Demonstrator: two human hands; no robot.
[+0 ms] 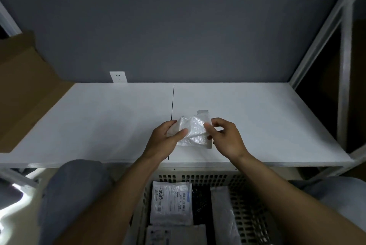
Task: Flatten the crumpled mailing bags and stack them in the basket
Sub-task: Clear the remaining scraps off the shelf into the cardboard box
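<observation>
below the forearms, a perforated basket (245, 211) holding flattened labelled bags (171, 204). above the white table (99, 121), a crumpled translucent mailing bag (195, 130) pinched at both sides: left hand (164, 139) closed on its left edge, right hand (225, 137) closed on its right. bag bunched between the grips, just off the surface. risk: thin film tearing or springing back crumpled if pulled too sharply.

Crumpled mailing bag (195, 130) between both hands
</observation>
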